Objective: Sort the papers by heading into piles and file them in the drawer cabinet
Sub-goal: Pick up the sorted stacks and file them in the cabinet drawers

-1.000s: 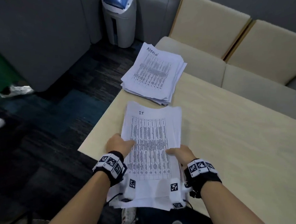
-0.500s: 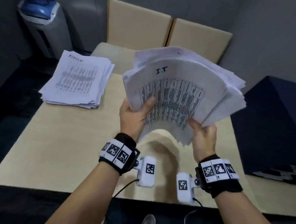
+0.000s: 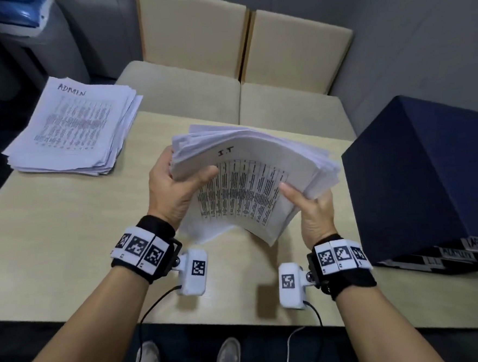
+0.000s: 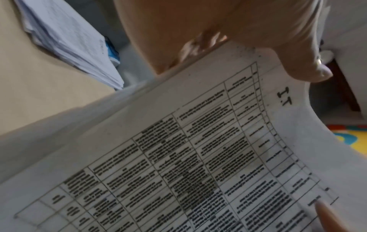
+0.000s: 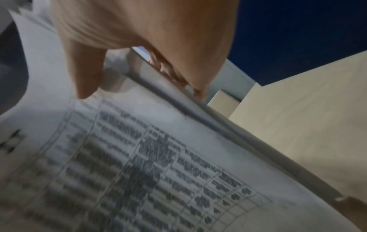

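Papers headed ADMIN point(image 3: 70, 127) are stacked at the bench's point(image 3: 67, 249) far left corner. At centre, a bowed pile headed I.T point(image 3: 249, 185) is held above the bench, its left edge gripped by the left hand point(image 3: 173, 191), its right edge pinched by the right hand point(image 3: 313, 212). A dark blue cabinet point(image 3: 430, 181) is set at the right.

1. "I.T" is handwritten at the top of the top sheet of the held stack of papers point(image 3: 249, 180); the printed table beneath it is too blurred to read.
2. "ADMIN" is handwritten atop the pile on the table point(image 3: 73, 127).
3. Labels on the dark blue drawer cabinet point(image 3: 430, 181) front possibly read "ADMIN"; the others are illegible.
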Action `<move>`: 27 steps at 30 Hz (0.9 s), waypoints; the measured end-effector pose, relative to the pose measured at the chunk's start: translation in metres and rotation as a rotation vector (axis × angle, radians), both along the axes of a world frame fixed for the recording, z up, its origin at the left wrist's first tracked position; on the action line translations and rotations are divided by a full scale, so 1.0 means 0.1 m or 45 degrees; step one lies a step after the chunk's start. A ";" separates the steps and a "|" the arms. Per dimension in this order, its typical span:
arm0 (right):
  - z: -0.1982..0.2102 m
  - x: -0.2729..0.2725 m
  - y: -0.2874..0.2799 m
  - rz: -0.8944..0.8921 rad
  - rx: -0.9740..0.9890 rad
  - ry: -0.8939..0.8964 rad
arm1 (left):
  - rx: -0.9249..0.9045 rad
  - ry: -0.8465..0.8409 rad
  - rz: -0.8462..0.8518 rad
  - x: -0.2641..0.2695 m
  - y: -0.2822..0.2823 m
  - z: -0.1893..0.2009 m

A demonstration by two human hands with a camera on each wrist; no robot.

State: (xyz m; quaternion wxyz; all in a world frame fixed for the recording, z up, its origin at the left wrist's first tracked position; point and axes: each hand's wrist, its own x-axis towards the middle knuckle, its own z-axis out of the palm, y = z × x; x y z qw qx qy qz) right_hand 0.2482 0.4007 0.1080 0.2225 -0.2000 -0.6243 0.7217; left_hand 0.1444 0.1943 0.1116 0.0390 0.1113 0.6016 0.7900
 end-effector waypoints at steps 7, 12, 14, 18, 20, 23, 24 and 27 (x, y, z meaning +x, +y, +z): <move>0.02 -0.07 0.14 -0.015 -0.022 -0.003 | 0.005 0.051 0.055 -0.06 0.20 0.12; 0.02 -0.16 0.13 -0.010 0.085 -0.060 | -0.098 0.099 0.043 -0.02 0.44 0.25; 0.00 -0.15 0.19 -0.059 0.076 -0.084 | -0.108 0.037 0.008 -0.06 0.41 0.16; -0.24 -0.03 0.36 0.130 0.101 -0.302 | -0.346 -0.110 -0.003 0.00 0.31 -0.18; -0.44 0.08 0.41 0.184 0.120 -0.458 | -0.388 -0.115 0.121 0.06 0.32 -0.18; -0.67 0.40 0.47 0.023 0.069 -0.734 | -0.242 -0.093 0.171 0.14 0.32 -0.04; -0.71 0.52 0.46 -0.012 0.005 -0.774 | -0.155 -0.129 0.180 0.15 0.31 0.00; -0.72 0.84 0.38 -0.034 -0.308 -0.712 | 0.052 -0.287 0.204 0.18 0.32 0.09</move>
